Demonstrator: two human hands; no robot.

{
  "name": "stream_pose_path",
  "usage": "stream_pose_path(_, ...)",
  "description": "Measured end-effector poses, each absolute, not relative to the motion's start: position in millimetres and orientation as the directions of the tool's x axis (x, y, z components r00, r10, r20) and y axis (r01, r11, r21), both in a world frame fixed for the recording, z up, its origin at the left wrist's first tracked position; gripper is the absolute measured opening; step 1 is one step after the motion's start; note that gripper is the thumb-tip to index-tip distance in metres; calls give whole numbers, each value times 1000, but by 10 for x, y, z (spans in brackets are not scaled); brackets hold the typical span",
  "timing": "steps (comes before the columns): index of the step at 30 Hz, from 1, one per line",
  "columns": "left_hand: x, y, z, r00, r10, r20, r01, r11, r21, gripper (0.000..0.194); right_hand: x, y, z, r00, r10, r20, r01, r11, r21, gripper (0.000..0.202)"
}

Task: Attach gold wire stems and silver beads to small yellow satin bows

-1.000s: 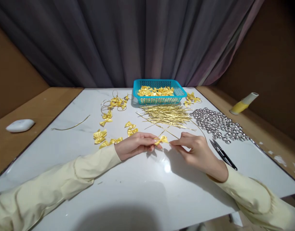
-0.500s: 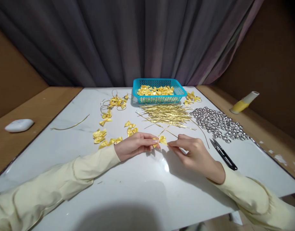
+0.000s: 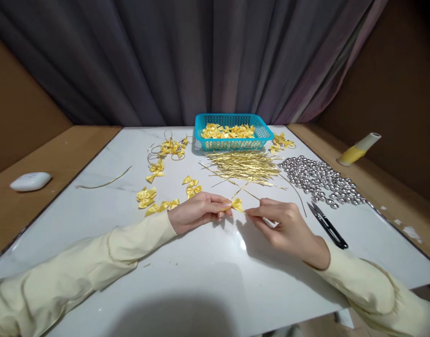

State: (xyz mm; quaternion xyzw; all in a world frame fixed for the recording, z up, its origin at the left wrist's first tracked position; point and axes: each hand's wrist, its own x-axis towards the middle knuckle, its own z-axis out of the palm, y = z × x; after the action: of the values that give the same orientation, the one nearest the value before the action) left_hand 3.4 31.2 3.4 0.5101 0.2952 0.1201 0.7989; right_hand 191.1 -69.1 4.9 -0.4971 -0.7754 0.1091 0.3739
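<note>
Between the thumb and fingers of my left hand (image 3: 197, 211) is a small yellow ribbon bow (image 3: 238, 205), its right loop sticking out. My right hand (image 3: 287, 224) is pinched closed just to the right of that bow. Whatever thin thing its fingertips hold is too small to make out. Gold twist ties (image 3: 245, 166) lie in a heap behind both hands, a few strays reaching toward the bow. More yellow bows (image 3: 145, 197) rest on the white table beyond my left wrist.
A turquoise basket (image 3: 236, 145) of bows stands at the back. Silver beads (image 3: 320, 180) spread at the right, with black thread snips (image 3: 329, 228) in front. Wired bows (image 3: 173, 149) lie back left. A yellow-and-white cone (image 3: 359, 150) and a white oval object (image 3: 30, 181) flank the table.
The whole view has shifted very slightly. Both hands keep nearly the same place, and the bow in my left hand looks turned a little.
</note>
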Motion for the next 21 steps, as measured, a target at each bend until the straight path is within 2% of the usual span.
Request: stream_pose_path(21, 51, 291, 60, 772, 528, -355, 157, 383, 910, 20, 1885, -698, 28, -213, 854, 474, 689, 475, -548, 22)
